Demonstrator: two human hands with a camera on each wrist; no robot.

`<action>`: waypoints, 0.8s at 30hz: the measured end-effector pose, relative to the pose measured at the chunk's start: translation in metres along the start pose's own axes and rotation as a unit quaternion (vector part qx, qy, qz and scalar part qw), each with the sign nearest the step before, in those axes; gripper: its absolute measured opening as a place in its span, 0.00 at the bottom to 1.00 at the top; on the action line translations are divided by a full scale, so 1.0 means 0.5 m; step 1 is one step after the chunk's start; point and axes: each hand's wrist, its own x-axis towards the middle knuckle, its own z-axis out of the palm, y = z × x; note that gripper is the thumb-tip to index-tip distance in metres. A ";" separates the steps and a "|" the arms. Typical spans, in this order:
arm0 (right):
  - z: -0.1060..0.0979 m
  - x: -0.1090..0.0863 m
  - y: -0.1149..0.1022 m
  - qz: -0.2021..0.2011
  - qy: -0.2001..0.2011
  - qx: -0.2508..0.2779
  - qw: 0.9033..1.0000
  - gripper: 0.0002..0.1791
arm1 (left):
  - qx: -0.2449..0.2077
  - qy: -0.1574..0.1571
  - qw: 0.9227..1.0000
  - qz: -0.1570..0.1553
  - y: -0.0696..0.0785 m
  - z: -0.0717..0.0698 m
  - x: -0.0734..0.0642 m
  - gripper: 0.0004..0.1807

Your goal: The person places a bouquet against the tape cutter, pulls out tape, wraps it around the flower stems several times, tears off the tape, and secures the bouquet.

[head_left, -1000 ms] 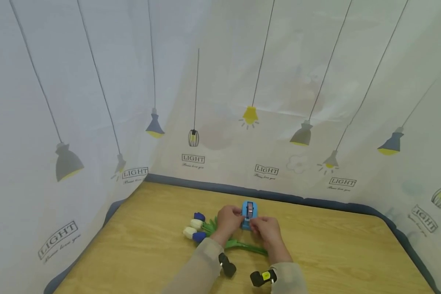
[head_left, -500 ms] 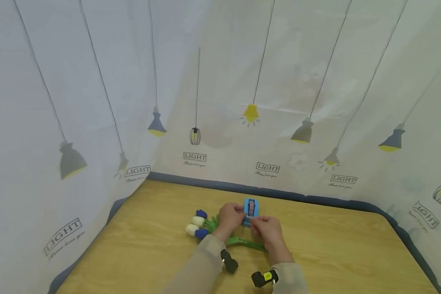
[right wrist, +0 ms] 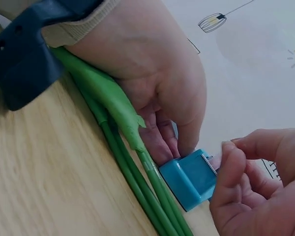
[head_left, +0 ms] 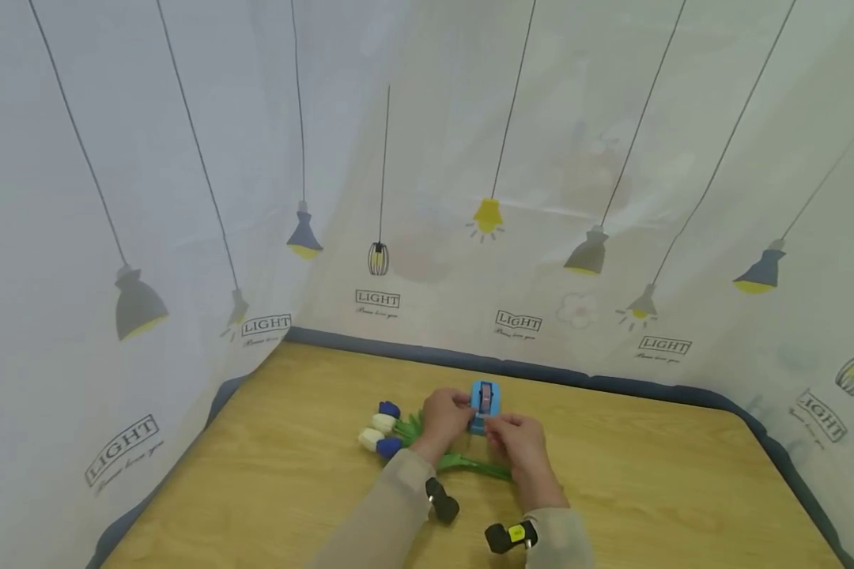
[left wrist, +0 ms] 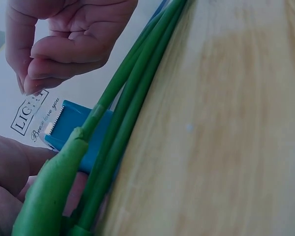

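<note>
A blue tape dispenser (head_left: 494,395) with a roll of tape (head_left: 485,398) in it stands on the table, between my hands. My left hand (head_left: 443,419) grips its side; in the right wrist view the fingers bend against the dispenser's body (right wrist: 187,182). At its toothed edge, my right hand (head_left: 523,444) pinches the tape's end between thumb and forefinger, and a short clear strip (right wrist: 216,161) shows there. Artificial tulips (head_left: 380,427), blue and white, lie under my left forearm. Their green stems (head_left: 480,467) run across, in front of the dispenser, toward my right wrist.
The wooden table (head_left: 648,474) is bordered by a dark blue edge (head_left: 541,371). White cloth (head_left: 427,158) printed with hanging lamps rises behind it and on both sides. A black wrist camera (head_left: 441,502) sits at each sleeve.
Both hands keep nearly the same pose at the dispenser. The whole head view has shifted slightly; the tulips lie as before.
</note>
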 end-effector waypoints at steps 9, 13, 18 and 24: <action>0.003 -0.012 -0.003 -0.012 0.004 -0.001 1.000 0.10 | 0.003 0.002 1.000 -0.012 0.005 -0.002 -0.002 0.08; -0.001 -0.018 0.000 -0.015 0.004 -0.006 1.000 0.10 | 0.002 -0.001 1.000 -0.012 0.006 -0.002 -0.003 0.09; -0.006 -0.024 0.004 -0.017 0.000 -0.009 1.000 0.09 | 0.000 -0.005 1.000 -0.010 0.005 0.001 -0.001 0.08; -0.006 -0.032 0.004 -0.012 0.001 -0.014 1.000 0.08 | 0.002 -0.005 1.000 -0.009 0.005 0.005 0.004 0.09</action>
